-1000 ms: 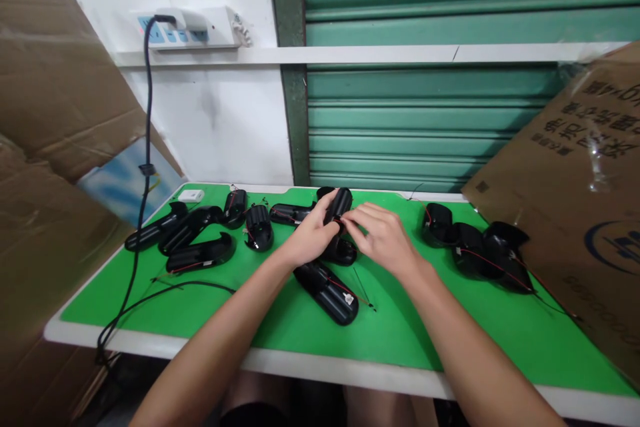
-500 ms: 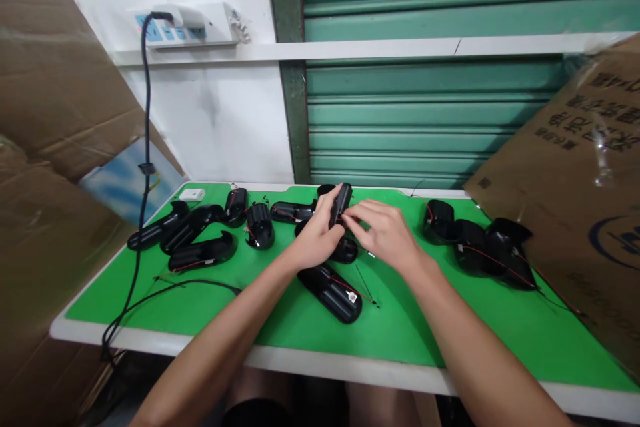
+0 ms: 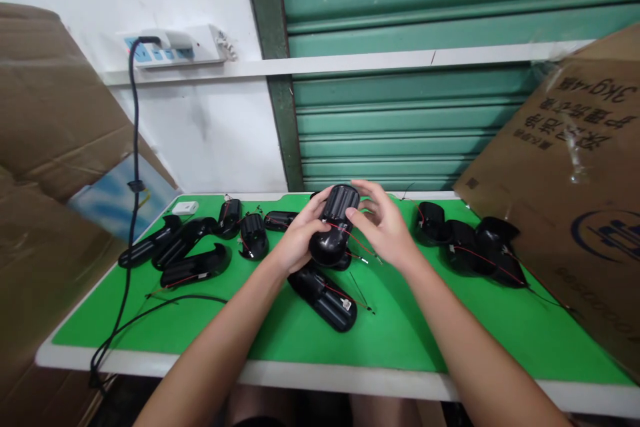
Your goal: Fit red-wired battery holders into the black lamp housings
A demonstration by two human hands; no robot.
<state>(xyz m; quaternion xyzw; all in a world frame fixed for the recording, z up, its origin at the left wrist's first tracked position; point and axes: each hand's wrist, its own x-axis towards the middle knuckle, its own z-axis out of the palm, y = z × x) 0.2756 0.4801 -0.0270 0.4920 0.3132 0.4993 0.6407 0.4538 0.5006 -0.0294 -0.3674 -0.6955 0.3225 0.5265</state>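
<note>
A black plastic housing [image 3: 329, 245], rounded at its lower end and ribbed inside, is held up above the middle of the table, its hollow side facing me. My left hand [image 3: 299, 239] is closed around its left side, the thumb lying across the inside. On the other side my right hand [image 3: 387, 227] grips the housing's right edge, thumb at the front and fingers partly hidden behind. Red wires [image 3: 361, 249] trail from it to the lower right. Just below lies another black housing [image 3: 325, 297] with a red wire and a small white connector [image 3: 345, 304].
Several black housings [image 3: 195, 267] lie on the left of the green tabletop [image 3: 400, 340], more [image 3: 463, 243] on the right. A black cable [image 3: 135, 167] hangs from a power strip [image 3: 175, 47] across the left side. Cardboard boxes [image 3: 550, 213] flank the table.
The held housing has turned from edge-on to show its ribbed hollow side. My right hand has gone from pinching near its wire to holding its right edge. The view has shifted slightly.
</note>
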